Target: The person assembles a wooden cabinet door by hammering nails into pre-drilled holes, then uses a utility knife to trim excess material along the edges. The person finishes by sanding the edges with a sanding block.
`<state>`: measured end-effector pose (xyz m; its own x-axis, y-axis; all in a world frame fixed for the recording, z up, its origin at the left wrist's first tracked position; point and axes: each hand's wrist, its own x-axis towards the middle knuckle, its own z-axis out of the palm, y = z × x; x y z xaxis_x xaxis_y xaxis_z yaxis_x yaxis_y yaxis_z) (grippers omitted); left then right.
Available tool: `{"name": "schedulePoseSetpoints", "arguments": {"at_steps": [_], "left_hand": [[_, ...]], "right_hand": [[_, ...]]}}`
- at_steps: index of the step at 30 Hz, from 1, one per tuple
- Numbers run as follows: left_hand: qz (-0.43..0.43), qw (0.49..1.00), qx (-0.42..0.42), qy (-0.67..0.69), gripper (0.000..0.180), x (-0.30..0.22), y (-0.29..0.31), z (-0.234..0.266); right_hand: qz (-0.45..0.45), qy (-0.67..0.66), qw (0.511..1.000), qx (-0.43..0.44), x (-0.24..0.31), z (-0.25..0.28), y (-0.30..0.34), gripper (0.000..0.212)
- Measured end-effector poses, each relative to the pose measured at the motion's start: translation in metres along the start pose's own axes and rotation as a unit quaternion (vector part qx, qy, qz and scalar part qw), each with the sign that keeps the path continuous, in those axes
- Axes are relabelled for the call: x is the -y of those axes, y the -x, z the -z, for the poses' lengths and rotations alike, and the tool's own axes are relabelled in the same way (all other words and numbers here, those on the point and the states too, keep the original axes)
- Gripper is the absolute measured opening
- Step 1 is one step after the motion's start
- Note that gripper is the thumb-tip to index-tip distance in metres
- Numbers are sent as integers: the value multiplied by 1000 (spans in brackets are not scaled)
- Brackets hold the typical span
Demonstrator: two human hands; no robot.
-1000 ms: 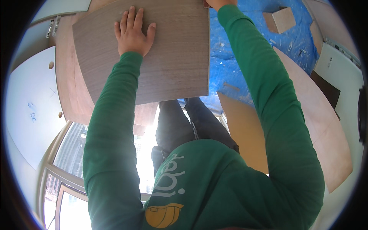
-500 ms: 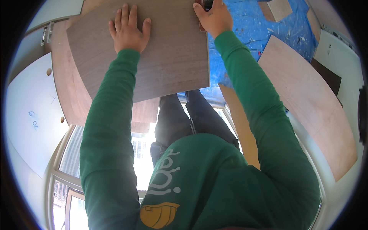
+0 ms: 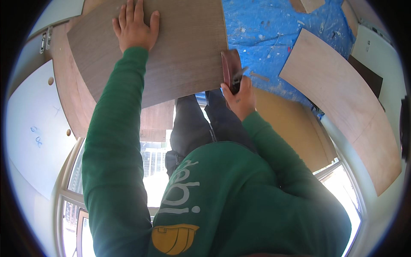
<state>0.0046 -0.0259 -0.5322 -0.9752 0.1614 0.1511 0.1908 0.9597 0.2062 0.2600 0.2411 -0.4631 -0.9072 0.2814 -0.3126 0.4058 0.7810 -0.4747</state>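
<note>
A brown wood panel (image 3: 184, 47) lies in front of me, its right edge over the blue floor sheet. Flat on its upper left part rests my left hand (image 3: 136, 28), fingers spread, holding nothing. My right hand (image 3: 242, 99) is closed around the near part of a wooden hand plane (image 3: 230, 64), a reddish-brown block with a dark blade piece sticking up. The plane sits along the panel's right edge, close to its near right corner. My fingers and the tool hide that corner.
A blue sheet (image 3: 265, 34) covers the floor beyond. At right, a pale curved board (image 3: 334, 103) leans near a dark piece (image 3: 367, 77); a tan board (image 3: 291, 128) lies nearer. White cabinet doors (image 3: 36, 128) with round holes stand at left, by pale wood boards (image 3: 68, 81).
My right hand has drawn the plane toward me along the panel's right edge, from the far end to the near corner. The left hand stays flat on the panel. The view has shifted slightly.
</note>
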Motion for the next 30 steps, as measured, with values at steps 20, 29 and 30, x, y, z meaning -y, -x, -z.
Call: {"name": "schedulePoseSetpoints", "arguments": {"at_steps": [20, 29, 30], "left_hand": [[38, 998, 42, -29, 67, -5, -5, 9], [31, 999, 34, -25, 67, -3, -4, 9], [32, 999, 32, -25, 67, -2, -4, 8]], "right_hand": [[125, -16, 986, -112, 118, 14, -338, 71], [160, 15, 979, -125, 128, 13, -379, 73], [163, 23, 977, -135, 129, 13, -371, 72]]}}
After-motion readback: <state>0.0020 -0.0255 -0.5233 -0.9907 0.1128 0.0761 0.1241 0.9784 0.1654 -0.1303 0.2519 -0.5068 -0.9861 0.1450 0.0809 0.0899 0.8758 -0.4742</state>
